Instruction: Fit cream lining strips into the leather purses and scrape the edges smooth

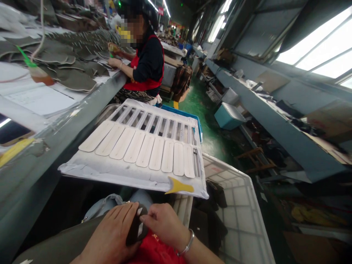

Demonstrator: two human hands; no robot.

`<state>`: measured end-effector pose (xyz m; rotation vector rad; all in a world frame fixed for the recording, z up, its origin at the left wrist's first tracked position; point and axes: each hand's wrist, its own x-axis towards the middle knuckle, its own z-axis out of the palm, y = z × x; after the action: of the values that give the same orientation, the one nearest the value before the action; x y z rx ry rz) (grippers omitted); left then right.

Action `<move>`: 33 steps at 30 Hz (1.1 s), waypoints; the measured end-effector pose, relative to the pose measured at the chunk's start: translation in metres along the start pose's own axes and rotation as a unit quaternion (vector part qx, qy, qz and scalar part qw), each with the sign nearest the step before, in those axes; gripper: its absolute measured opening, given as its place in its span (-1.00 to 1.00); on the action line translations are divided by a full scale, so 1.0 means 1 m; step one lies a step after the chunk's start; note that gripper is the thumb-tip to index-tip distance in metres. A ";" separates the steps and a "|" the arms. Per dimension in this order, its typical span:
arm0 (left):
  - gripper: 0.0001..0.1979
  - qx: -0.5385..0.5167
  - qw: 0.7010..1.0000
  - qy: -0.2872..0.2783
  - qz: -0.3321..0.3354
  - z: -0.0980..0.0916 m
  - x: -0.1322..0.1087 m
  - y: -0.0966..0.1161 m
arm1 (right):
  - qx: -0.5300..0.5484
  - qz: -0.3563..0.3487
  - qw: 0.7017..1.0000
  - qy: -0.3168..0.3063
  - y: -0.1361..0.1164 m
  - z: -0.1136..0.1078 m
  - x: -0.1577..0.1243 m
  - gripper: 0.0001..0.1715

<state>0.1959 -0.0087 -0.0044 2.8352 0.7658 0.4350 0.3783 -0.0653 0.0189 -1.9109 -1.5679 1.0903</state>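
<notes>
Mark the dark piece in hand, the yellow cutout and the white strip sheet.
Dark piece (pixel 133 231): head view, its middle.
Yellow cutout (pixel 177 187): head view, its centre.
White strip sheet (pixel 110 169): head view, bare lower margin.

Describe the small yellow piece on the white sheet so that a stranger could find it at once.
Start at the big white sheet lying in front of the person, beside the grey workbench. Go down past its row of white oblong strips to the near edge, where the yellow piece lies. It alone is yellow and curved to a point; its neighbours are white and straight.
</notes>
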 end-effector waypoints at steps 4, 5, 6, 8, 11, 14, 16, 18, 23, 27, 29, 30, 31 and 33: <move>-0.37 0.014 1.000 0.023 0.012 0.001 0.000 -0.001 | 0.002 0.001 1.000 -0.013 -0.002 -0.003 0.001 -0.73; -0.38 0.015 1.000 0.023 0.012 0.001 0.000 -0.002 | 0.004 0.003 1.000 -0.018 -0.003 -0.004 0.001 -0.73; -0.38 0.016 1.000 0.024 0.012 0.000 0.001 -0.002 | 0.005 0.005 1.000 -0.022 -0.005 -0.005 0.001 -0.74; -0.38 0.017 0.999 0.025 0.014 0.000 0.001 -0.002 | -0.001 0.003 1.000 -0.025 -0.007 -0.007 0.001 -0.74; -0.36 0.021 0.999 0.029 0.021 0.000 -0.001 -0.004 | -0.016 -0.007 0.999 -0.031 -0.010 -0.009 0.001 -0.75; -0.37 0.026 0.999 0.031 0.027 0.002 -0.003 -0.005 | -0.057 -0.020 0.997 -0.041 -0.013 -0.010 0.001 -0.73; -0.38 0.033 0.998 0.030 0.032 0.004 -0.005 -0.006 | -0.106 -0.032 0.993 -0.046 -0.015 -0.011 0.001 -0.70; -0.38 0.042 0.998 0.032 0.037 0.006 -0.008 -0.006 | -0.143 -0.041 0.988 -0.051 -0.015 -0.012 0.002 -0.67; -0.36 0.066 0.995 0.056 0.044 0.010 -0.011 -0.008 | -0.044 -0.017 0.996 -0.077 -0.019 -0.012 -0.001 -0.69; -0.38 0.063 0.995 0.061 0.050 0.011 -0.016 -0.011 | 0.006 -0.084 0.995 -0.058 -0.027 -0.014 -0.006 -0.70; -0.36 0.063 0.996 0.055 0.039 0.010 -0.018 -0.012 | -0.003 -0.103 0.993 -0.051 -0.026 -0.014 -0.006 -0.69; -0.35 0.063 0.996 0.048 0.028 0.009 -0.018 -0.012 | -0.013 -0.090 0.995 -0.045 -0.023 -0.014 -0.005 -0.68; -0.34 0.063 0.997 0.040 0.019 0.008 -0.018 -0.011 | -0.023 -0.068 0.997 -0.037 -0.020 -0.013 -0.003 -0.67; -0.33 0.060 0.998 0.030 0.008 0.004 -0.017 -0.009 | -0.035 -0.029 0.999 -0.024 -0.011 -0.011 -0.001 -0.65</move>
<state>0.1788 -0.0101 -0.0145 2.9540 0.8073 0.4960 0.3800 -0.0622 0.0342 -1.8842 -1.6995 1.0773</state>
